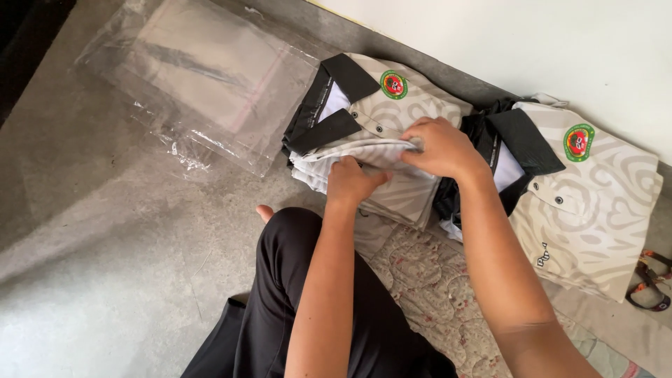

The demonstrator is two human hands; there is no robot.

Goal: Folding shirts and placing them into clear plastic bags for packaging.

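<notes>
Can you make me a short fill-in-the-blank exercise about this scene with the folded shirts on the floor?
1. Both the left hand and the right hand press on a folded shirt whose collar is ____ in colour.
2. The clear plastic bags lie to the ____ of that shirt in the picture.
3. The second folded shirt carries a round ____ on its chest.

Missing words: black; left; badge

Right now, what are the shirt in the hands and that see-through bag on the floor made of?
The shirt looks like soft matte woven or knit cloth: it creases under both hands. The bag looks like thin clear plastic film: glossy, crinkled, floor visible through it.
</notes>
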